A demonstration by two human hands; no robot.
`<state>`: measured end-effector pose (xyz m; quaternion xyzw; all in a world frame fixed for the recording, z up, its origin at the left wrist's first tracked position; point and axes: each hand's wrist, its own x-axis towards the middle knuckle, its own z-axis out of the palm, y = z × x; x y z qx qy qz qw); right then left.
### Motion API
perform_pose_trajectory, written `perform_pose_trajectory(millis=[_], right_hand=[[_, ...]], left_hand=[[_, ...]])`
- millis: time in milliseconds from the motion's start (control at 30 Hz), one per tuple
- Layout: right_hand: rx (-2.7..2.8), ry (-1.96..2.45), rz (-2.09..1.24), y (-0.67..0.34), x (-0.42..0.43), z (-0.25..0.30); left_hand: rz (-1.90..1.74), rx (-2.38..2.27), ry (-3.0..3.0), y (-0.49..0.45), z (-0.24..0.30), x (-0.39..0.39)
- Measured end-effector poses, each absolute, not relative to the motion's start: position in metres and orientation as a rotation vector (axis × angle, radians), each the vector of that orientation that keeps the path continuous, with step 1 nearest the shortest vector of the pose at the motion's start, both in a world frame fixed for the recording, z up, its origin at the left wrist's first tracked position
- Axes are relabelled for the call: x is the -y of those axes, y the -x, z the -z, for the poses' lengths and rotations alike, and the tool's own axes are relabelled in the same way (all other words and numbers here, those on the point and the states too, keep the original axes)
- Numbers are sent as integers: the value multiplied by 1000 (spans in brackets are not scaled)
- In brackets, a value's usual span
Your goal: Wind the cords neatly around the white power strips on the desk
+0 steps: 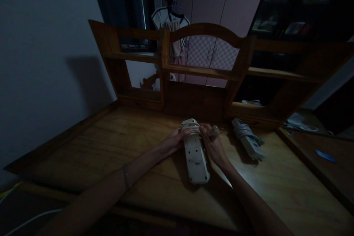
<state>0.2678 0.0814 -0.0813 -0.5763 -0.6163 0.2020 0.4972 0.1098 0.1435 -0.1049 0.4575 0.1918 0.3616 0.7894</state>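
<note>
The strip (195, 155) lies flat on the counter (110, 147) at centre frame, its long axis running from the lower centre up toward the shelf unit (199, 72). The cord (190, 127) is wound in several turns around the strip's upper end.

The left hand (174, 141) is closed on that upper end from the left, with the fingers laid over the turns. This grip appears to pin the turns in place and to stop the strip from sliding on the wood. The right hand (214, 145) is closed from the right around a small tan part, apparently the plug (213, 131), which is held just beside the wound end. The short distance suggests that little slack is left in the cord. In this dim light it cannot be told whether the plug touches the strip.

A second strip (250, 143) is seen to the right of the right hand, near it but apart, with its own cord bundled around it. It lies close to the foot of the shelf unit. A small blue item (325, 156) rests on a separate surface at the right edge of the frame. A white cable (30, 219) is seen at the lower left, below the counter's edge. The space between the hands and the shelf unit is narrow, and the second strip limits room to the right.
</note>
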Motion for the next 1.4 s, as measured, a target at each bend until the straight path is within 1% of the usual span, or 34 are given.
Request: perform_pose_trajectory(millis=[333, 600, 800, 1000, 1167, 1267, 1400], right_hand=[[1504, 1450, -421, -268, -77, 75], [1526, 1486, -395, -268, -77, 72], [1487, 1482, -374, -272, -79, 72], [1536, 1520, -445, -269, -78, 79], [1464, 1494, -467, -270, -81, 79], [1483, 1516, -400, -269, -80, 79], [1684, 1594, -227, -265, -75, 80]], left_hand=[[-776, -386, -978, -113, 107, -137], [-834, -433, -970, -114, 108, -139], [-808, -488, -960, -112, 108, -138], [-789, -527, -940, -112, 110, -141], [-784, -537, -949, -114, 112, -141], [-762, -552, -963, -111, 111, -141], [-755, -538, -963, -108, 111, -142]])
